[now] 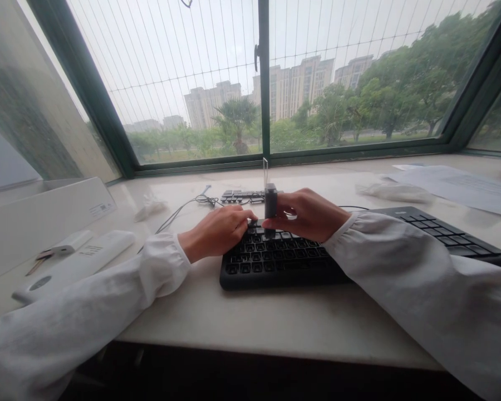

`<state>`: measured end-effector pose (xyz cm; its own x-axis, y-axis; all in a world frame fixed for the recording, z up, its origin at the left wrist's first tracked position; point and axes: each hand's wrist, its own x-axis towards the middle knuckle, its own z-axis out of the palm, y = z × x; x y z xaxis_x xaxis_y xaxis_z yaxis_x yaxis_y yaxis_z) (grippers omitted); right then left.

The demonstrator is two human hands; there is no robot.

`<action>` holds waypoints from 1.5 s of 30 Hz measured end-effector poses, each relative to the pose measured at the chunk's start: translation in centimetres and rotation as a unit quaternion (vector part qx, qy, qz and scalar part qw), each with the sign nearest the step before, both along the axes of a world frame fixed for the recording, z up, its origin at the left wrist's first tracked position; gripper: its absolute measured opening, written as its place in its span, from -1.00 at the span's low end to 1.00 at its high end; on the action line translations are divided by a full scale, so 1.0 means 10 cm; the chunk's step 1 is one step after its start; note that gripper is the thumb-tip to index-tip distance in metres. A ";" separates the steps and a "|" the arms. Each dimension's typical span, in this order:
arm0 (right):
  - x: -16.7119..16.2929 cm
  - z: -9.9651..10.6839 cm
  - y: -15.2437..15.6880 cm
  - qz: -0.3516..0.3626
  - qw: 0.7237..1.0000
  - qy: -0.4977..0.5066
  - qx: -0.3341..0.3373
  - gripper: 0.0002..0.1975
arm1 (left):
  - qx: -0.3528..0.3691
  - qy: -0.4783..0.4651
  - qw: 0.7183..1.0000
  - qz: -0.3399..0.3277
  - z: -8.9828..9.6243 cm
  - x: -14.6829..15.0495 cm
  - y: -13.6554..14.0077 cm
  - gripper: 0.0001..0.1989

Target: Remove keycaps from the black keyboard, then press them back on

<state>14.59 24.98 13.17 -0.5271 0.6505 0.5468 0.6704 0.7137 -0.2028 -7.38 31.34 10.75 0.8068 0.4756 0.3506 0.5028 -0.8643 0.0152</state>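
A black keyboard (284, 264) lies on the white sill in front of me, with bare switch sockets showing over much of its left part. My right hand (304, 214) pinches a small dark keyboard cleaning brush (270, 203) upright. Thin wire loops, like a keycap puller, stick up from its top, and its lower end is down at the upper key rows. My left hand (219, 231) grips the keyboard's upper left corner, its index finger reaching along the top row near the brush. Some of its fingertips are hidden.
Loose dark keycaps (242, 196) sit in rows behind the keyboard, beside a bundled cable (204, 199). Crumpled clear plastic (150, 207) lies left. A white device (87, 262), keys (42, 259) and a white box (87, 200) stand further left; papers (463, 186) lie right.
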 end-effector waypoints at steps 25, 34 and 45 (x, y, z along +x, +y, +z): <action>0.02 -0.08 0.05 0.031 0.999 -0.026 -0.025 -0.75 | -0.011 0.017 1.000 0.015 0.00 0.01 0.00 -0.65; 0.01 -0.13 0.08 0.031 0.999 -0.013 -0.022 -0.76 | -0.010 0.020 1.000 0.012 0.01 0.00 0.00 -0.66; 0.00 -0.20 0.09 0.016 0.995 0.011 -0.097 -0.70 | -0.009 0.022 1.000 0.013 0.01 0.01 -0.01 -0.66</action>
<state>14.55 25.93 11.22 -0.5374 0.7283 0.4252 0.6423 0.6802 -0.3532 -7.32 31.24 10.88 0.8079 0.5033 0.3065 0.5263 -0.8502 0.0087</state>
